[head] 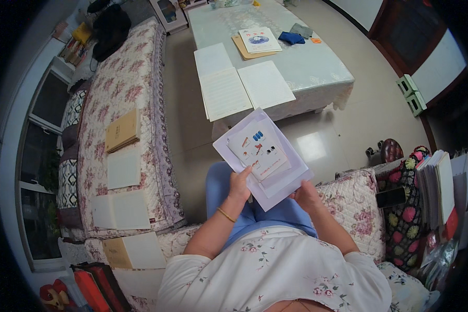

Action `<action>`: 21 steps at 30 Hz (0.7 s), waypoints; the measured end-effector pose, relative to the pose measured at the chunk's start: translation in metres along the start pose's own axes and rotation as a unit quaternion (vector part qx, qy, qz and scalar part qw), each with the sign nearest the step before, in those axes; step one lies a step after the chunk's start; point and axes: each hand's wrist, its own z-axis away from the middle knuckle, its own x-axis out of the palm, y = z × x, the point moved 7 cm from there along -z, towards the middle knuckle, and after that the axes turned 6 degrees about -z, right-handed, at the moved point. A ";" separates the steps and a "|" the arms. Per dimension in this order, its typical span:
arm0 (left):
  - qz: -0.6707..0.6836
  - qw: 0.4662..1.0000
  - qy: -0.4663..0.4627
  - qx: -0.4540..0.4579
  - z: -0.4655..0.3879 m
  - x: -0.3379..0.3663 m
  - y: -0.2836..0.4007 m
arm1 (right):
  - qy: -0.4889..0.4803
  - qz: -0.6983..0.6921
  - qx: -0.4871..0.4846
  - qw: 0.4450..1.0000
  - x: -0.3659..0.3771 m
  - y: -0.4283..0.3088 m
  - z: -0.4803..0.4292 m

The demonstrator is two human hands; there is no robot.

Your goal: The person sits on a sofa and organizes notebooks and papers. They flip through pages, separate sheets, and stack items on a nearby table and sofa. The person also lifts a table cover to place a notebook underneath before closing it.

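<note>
Above my lap I hold a stack of pale lavender sheets (284, 138), tilted, with smaller white pages (263, 152) on top that bear small coloured pictures and some writing. My left hand (240, 185) grips the near left edge, its thumb lying over the top page. At the near right corner my right hand (307, 196) pinches the lavender sheets; part of its fingers is hidden under them. Just beyond the stack, an open notebook (224, 91) and a lined sheet or notebook (266, 84) lie at the near edge of the cloth-covered table (316, 74).
Farther back on the table are a white exercise book (259, 40) on brown notebooks (243, 50) and a blue cloth (291, 38). Brown notebooks (123, 130) and an open notebook (121, 210) lie on the floral sofa at left. A smartphone (391, 197) and upright papers (436, 187) are at right.
</note>
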 end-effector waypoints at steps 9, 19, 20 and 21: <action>-0.069 0.990 0.116 0.037 -0.030 -0.017 0.017 | 0.226 0.123 -0.025 0.966 -0.002 0.016 -0.064; -0.120 0.992 0.020 -0.040 -0.088 -0.017 0.051 | 0.065 0.312 0.122 0.940 0.003 -0.057 -0.144; -0.141 0.989 0.016 -0.048 -0.092 -0.016 0.051 | 0.045 0.408 0.159 0.898 0.006 -0.061 -0.150; -0.155 0.986 0.014 -0.051 -0.097 -0.016 0.049 | 0.050 0.382 0.138 0.912 0.008 -0.063 -0.159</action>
